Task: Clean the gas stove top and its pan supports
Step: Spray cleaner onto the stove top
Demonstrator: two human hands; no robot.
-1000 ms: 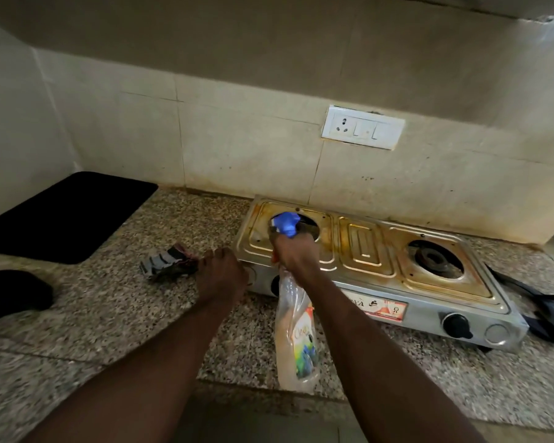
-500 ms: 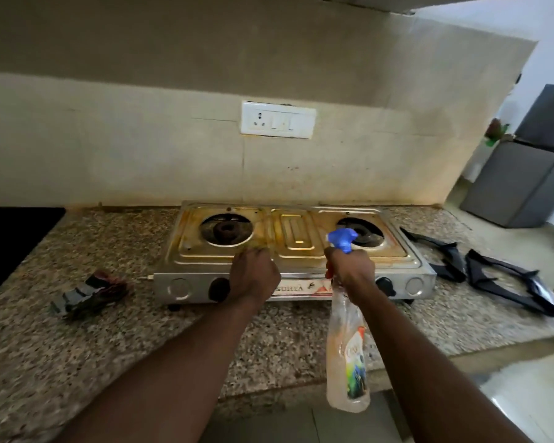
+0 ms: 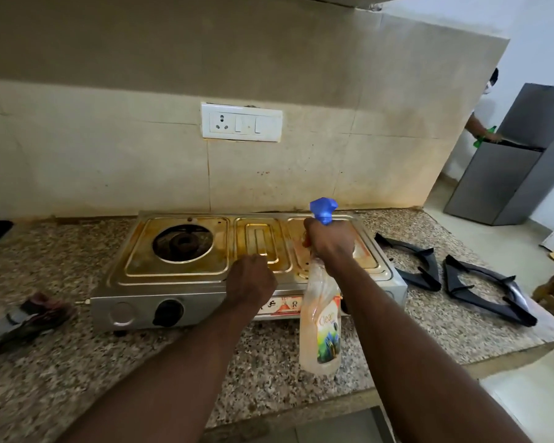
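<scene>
1. Since half a second ago the view sits closer to the gas stove; the right hand has lifted the spray bottle higher, over the right burner well, and the left hand has slid right along the stove's front edge.
2. Right hand grips the bottle's neck; the blue nozzle points toward the back wall, and the bottle's long axis runs upright, its base hanging in front of the counter.
3. Left hand is clenched in a fist, resting at the stove's front rim.
4. Stove's long axis runs left to right, parallel to the wall, its back edge close to the tiles.
5. Two black pan supports lie flat on the counter to the stove's right, near the counter's end.
6. Bare granite lies open on the left, apart from a crumpled cloth.
</scene>
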